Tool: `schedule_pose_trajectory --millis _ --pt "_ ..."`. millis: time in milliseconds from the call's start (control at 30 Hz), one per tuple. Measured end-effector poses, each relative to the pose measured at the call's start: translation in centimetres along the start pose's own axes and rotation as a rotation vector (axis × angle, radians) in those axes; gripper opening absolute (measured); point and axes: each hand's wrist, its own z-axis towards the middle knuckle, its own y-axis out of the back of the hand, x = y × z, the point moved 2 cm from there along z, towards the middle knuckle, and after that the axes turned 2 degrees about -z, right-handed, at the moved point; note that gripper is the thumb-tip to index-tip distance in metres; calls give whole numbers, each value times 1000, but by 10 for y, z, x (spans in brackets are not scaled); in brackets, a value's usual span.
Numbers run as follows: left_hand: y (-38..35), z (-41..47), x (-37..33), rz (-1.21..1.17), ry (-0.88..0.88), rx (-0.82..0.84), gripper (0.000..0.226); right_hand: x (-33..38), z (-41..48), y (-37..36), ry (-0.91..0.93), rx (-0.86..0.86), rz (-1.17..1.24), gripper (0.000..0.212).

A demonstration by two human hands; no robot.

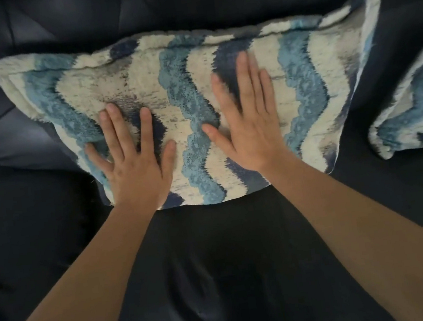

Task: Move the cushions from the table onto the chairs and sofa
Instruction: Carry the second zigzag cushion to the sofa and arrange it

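While both hands lie flat and spread, gripping nothing, the rectangular tufted cushion with wavy blue, navy and cream stripes point(194, 109) already stands on the dark navy sofa point(45, 258), its lower edge on the seat and its upper edge leaning against the backrest. The left hand point(137, 166) presses its palm on the cushion's lower left part; the right hand point(248, 127) presses near the middle, fingers straight and slightly blurred. Neither hand curls around an edge, so this reads as patting the cushion into place rather than carrying it. A second cushion of the same striped tufted fabric point(415, 108) leans at the sofa's right edge, well apart from the hands and partly cut off. So at least two cushions appear placed. Table and chairs are out of view, so what remains cannot be told.
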Motion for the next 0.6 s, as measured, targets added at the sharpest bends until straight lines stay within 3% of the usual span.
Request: schedule_pose_trajectory --millis 100,267,333,400,500,600 --pt "-3 -3 1 1 20 -3 69 -24 -44 12 -122 -41 -41 100" --pt "-11 -2 -6 29 10 -76 70 -65 -60 3 -299 135 -195 93" --pt "-8 -10 -11 2 22 -171 71 -55 -62 3 -343 71 -157 93" --pt "-9 -35 -15 -137 81 -247 79 -38 -86 8 -499 10 -47 96" --pt "-26 -80 -24 -498 357 -115 103 -7 -138 7 -821 112 172 109" --pt "-58 -81 -29 -669 512 135 117 -7 -146 -16 -899 239 254 111"
